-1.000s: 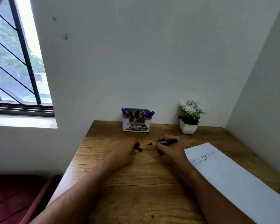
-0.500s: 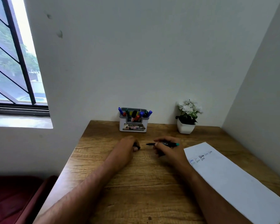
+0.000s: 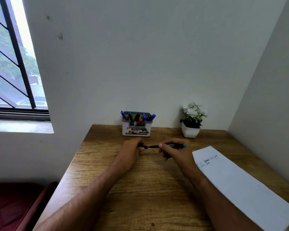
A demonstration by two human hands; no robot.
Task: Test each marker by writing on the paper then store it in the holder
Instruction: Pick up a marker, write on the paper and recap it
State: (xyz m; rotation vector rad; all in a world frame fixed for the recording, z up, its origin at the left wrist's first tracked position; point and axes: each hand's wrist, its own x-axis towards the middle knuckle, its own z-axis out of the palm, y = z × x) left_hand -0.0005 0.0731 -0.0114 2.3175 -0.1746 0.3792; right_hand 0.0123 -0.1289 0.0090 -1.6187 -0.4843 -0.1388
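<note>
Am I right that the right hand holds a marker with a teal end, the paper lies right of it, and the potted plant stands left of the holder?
Not quite. In the head view the potted plant stands right of the holder, not left. The rest holds.

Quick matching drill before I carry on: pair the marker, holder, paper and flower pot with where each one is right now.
Things:
1. marker
2. holder
3. paper
4. flower pot

Places:
A. flat on the desk, right side
B. back edge, against the wall, centre
C. in the right hand, tip towards the left hand
D. back right, by the wall

Pairs: 1-C, 2-B, 3-A, 4-D
</note>
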